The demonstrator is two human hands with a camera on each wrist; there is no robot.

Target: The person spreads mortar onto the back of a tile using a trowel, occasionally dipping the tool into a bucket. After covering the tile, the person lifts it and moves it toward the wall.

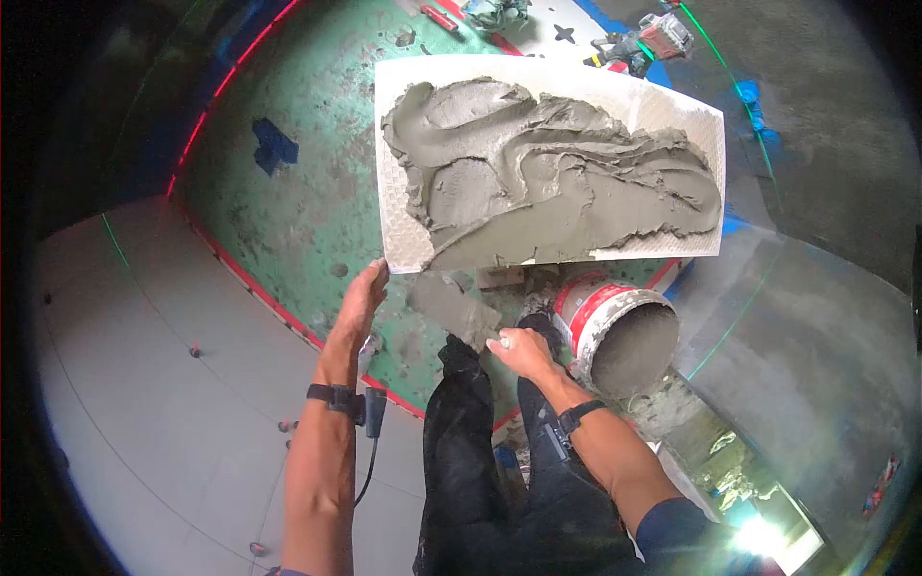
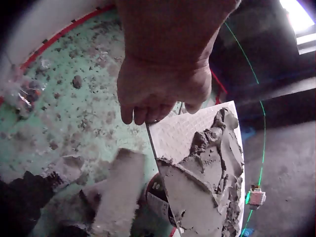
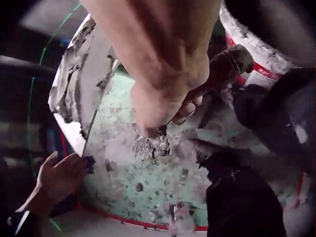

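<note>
A large white tile with a ridged back lies in front of me, most of it under a thick, uneven layer of grey mortar. At its near left corner my left hand holds the edge, fingers bent against it in the left wrist view. My right hand grips the handle of a trowel. The trowel's flat, mortar-smeared blade points left, just below the tile's near edge. Close to the right hand, a tilted white and red bucket has grey mortar in its mouth.
Red edging borders the stained green floor. Beyond it on the left are pale tiles with small red-and-black clips. A boxy device, a red tool and crumpled plastic are at the far side. Green laser lines cross the dark surfaces.
</note>
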